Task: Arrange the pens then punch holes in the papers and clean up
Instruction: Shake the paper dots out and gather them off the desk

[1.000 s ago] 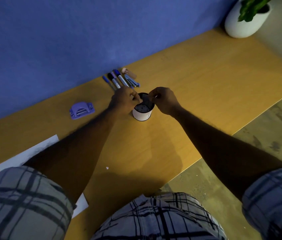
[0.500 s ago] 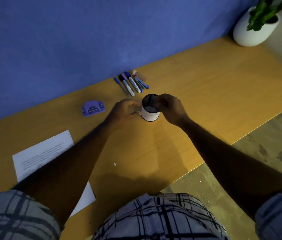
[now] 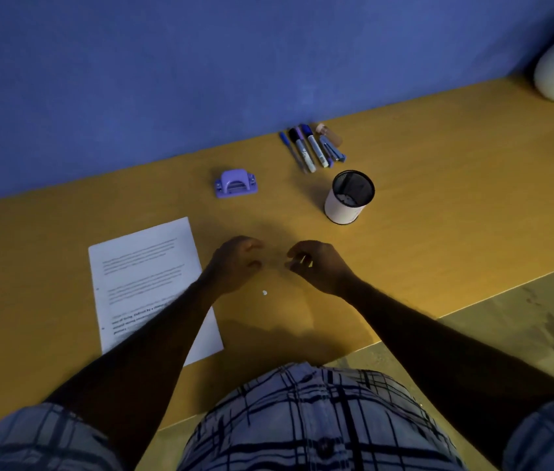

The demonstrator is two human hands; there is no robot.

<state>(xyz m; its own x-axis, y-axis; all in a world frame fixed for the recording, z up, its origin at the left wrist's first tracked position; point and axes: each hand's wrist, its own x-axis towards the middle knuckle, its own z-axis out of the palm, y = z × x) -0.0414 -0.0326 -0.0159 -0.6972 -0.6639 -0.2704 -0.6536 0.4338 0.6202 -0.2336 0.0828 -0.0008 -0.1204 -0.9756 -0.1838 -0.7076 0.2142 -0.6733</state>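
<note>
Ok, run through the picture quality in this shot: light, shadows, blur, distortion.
Head view: dim, warm cast on the desk, no glare. Head view: the person's shadow darkens the desk's near edge. Head view: left hand and right hand are slightly blurred; the print on the paper is too soft to read. Head view: the wide lens enlarges the plaid shirt at the bottom.

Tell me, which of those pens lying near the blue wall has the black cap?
The black-capped marker, second from the left in the row, between the thin blue pen and the blue-capped marker. Only its cap is black.
</note>
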